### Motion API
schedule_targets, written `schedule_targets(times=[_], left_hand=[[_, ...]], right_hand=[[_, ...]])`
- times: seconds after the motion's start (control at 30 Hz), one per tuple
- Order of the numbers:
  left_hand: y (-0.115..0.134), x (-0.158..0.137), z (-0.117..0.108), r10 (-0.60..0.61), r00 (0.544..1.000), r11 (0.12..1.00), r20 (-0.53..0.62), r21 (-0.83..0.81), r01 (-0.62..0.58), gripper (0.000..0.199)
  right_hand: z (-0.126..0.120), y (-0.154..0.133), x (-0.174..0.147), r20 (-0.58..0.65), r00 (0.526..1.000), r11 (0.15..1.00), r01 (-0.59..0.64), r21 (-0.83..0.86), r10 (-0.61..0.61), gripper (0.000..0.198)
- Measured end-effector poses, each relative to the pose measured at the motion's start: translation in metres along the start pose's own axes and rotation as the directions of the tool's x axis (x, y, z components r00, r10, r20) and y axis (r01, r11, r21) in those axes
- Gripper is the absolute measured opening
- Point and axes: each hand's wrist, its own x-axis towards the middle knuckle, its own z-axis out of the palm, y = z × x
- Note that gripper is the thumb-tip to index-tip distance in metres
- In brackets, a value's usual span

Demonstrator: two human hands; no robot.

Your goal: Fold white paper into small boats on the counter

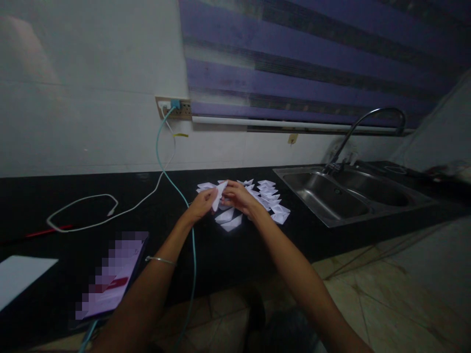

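Note:
A small piece of folded white paper [220,195] is held up between my two hands over the dark counter. My left hand [202,205] pinches its lower left side, fingers closed. On the other side, my right hand [238,195] has its fingers curled around the paper's upper right edge; some fingertips are hidden behind it. Below and behind the hands lie several more folded white paper pieces, boat-like in shape, such as one at the front [232,224] and one at the right [280,214]. Others stand in an overlapping row [268,190].
A double steel sink [331,215] with a curved faucet [353,132] is at the right. A teal cable [194,260] crosses the counter by my left arm. At the left are a white cable [138,205], a lit tablet [114,284] and white sheets [22,274].

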Motion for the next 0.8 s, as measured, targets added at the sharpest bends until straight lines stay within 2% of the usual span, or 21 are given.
schedule_targets(times=[0.1,0.2,0.3,0.4,0.53,0.63,0.8], left_hand=[[0.001,0.001,0.0,0.022,1.0,1.0,0.002,0.013,-0.022,0.043],[-0.001,0.002,-0.002,0.061,0.998,0.998,-0.01,0.026,-0.06,0.04],[-0.003,0.001,-0.004,0.097,0.995,0.99,-0.017,0.104,-0.095,0.038],[-0.002,0.0,-0.005,0.157,0.988,0.964,-0.014,0.221,-0.15,0.037],[0.003,-0.003,-0.004,0.201,0.98,0.929,0.002,0.318,-0.191,0.037],[0.008,-0.006,-0.003,0.196,0.981,0.915,0.01,0.356,-0.187,0.039],[0.013,-0.007,-0.005,0.186,0.982,0.913,0.041,0.362,-0.188,0.037]], right_hand=[[-0.002,0.001,0.002,-0.004,0.999,0.999,0.032,-0.022,-0.032,0.02],[-0.003,-0.001,0.002,-0.023,0.999,0.999,0.025,0.035,-0.024,0.019],[-0.004,-0.005,0.0,-0.004,0.999,0.997,0.039,0.063,-0.039,0.022],[-0.007,-0.008,-0.002,0.013,0.992,0.985,0.126,-0.114,-0.125,0.027],[-0.012,-0.006,-0.002,0.038,0.975,0.918,0.22,-0.329,-0.22,0.031],[-0.014,-0.004,-0.002,0.03,0.967,0.903,0.245,-0.353,-0.251,0.028],[-0.014,-0.002,-0.001,-0.008,0.972,0.914,0.217,-0.342,-0.233,0.028]])
